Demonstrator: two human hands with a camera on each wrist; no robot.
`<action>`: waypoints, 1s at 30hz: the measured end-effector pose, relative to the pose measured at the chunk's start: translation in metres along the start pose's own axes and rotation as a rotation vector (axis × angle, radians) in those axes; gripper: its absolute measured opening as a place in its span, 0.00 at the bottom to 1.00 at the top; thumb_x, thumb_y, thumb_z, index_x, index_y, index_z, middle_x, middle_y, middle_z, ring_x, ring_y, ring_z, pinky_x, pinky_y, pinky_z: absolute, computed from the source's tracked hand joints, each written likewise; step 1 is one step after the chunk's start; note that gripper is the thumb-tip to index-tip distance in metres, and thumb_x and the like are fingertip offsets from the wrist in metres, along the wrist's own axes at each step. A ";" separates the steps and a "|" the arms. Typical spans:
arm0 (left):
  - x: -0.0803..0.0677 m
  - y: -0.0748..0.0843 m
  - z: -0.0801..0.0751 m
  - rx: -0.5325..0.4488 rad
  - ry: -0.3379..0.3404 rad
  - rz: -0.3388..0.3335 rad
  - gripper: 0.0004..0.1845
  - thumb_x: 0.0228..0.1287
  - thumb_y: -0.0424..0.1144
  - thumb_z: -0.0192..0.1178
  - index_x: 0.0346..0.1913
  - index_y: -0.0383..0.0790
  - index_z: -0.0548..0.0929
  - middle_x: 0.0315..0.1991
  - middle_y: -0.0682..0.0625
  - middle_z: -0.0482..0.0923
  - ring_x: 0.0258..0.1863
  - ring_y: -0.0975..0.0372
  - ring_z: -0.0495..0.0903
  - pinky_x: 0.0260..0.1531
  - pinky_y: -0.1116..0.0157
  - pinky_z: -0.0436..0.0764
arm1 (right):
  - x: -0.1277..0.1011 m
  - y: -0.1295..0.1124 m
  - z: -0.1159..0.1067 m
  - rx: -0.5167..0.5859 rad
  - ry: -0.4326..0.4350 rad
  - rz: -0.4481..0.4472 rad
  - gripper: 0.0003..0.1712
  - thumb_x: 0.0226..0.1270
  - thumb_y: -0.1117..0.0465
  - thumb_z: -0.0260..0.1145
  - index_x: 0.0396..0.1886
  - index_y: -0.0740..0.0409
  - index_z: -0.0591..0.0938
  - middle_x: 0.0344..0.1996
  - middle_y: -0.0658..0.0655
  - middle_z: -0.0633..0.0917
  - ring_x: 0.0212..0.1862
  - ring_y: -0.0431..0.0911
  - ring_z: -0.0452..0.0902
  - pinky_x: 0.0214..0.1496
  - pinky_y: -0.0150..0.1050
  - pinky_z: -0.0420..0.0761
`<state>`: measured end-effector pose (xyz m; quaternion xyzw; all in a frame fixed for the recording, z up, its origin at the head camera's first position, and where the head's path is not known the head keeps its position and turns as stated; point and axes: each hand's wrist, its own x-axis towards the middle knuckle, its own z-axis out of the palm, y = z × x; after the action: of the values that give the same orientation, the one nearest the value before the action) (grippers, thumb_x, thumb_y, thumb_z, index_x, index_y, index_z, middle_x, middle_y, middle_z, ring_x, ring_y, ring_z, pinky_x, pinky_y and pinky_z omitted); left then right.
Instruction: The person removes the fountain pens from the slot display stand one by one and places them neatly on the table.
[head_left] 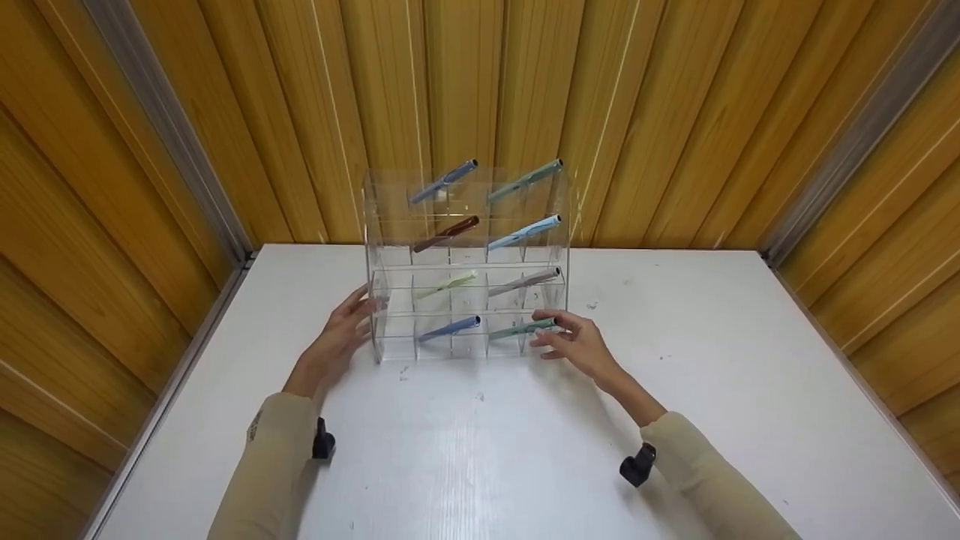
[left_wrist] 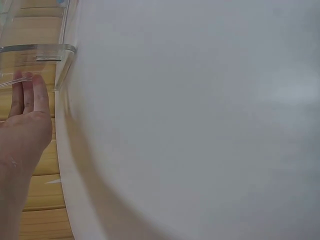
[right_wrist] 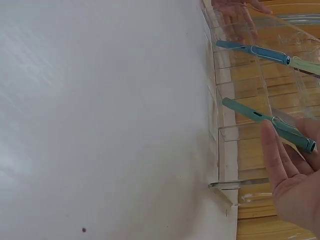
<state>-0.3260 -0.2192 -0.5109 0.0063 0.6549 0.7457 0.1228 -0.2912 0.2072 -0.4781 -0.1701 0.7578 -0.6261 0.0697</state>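
A clear acrylic rack (head_left: 396,348) stands on the white table with pens lying slanted across its tiers. My right hand (head_left: 577,346) is at its lower right, thumb and fingers pinching the capped end of a green pen (right_wrist: 242,110) on the bottom tier. To the left on that tier lies a blue pen (head_left: 450,328). My left hand (head_left: 341,334) touches the rack's left side wall, its fingers extended in the left wrist view. Higher up are a yellow-green pen (head_left: 448,285), a grey pen (head_left: 525,281), a dark red pen (head_left: 446,234) and a light blue pen (head_left: 523,232).
Another blue pen (head_left: 444,181) and another green pen (head_left: 525,181) rest on the top tier. Wood-patterned panels (head_left: 461,90) rise behind the table (head_left: 450,450) and on both sides. A black wrist camera (head_left: 638,465) sits at the right sleeve.
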 end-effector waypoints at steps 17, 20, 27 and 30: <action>-0.002 0.002 0.008 -0.068 0.025 0.017 0.36 0.83 0.48 0.52 0.85 0.49 0.52 0.83 0.47 0.55 0.84 0.50 0.53 0.85 0.49 0.49 | 0.010 -0.003 0.010 0.134 0.063 0.120 0.25 0.77 0.71 0.62 0.70 0.72 0.74 0.65 0.71 0.81 0.49 0.41 0.90 0.54 0.35 0.89; 0.002 0.007 0.011 -0.101 0.012 0.032 0.36 0.84 0.47 0.52 0.86 0.48 0.51 0.83 0.44 0.55 0.84 0.48 0.52 0.84 0.49 0.50 | 0.009 -0.009 0.006 0.148 0.088 0.093 0.24 0.76 0.72 0.63 0.69 0.73 0.74 0.65 0.72 0.81 0.47 0.40 0.91 0.55 0.34 0.88; -0.002 0.009 0.008 -0.080 0.013 0.009 0.35 0.84 0.47 0.52 0.85 0.49 0.53 0.83 0.47 0.58 0.84 0.48 0.52 0.84 0.47 0.50 | 0.006 -0.013 0.004 0.165 0.093 0.049 0.23 0.76 0.72 0.63 0.68 0.74 0.75 0.62 0.68 0.84 0.45 0.38 0.90 0.56 0.34 0.88; -0.006 0.004 0.007 -0.068 -0.006 -0.012 0.35 0.83 0.49 0.52 0.85 0.50 0.52 0.84 0.47 0.56 0.85 0.48 0.50 0.84 0.46 0.48 | 0.003 -0.011 0.004 0.162 0.098 0.050 0.22 0.76 0.72 0.63 0.66 0.73 0.77 0.58 0.64 0.86 0.46 0.38 0.90 0.56 0.34 0.88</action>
<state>-0.3201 -0.2142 -0.5050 0.0003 0.6290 0.7666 0.1293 -0.2909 0.2008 -0.4678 -0.1142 0.7113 -0.6908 0.0619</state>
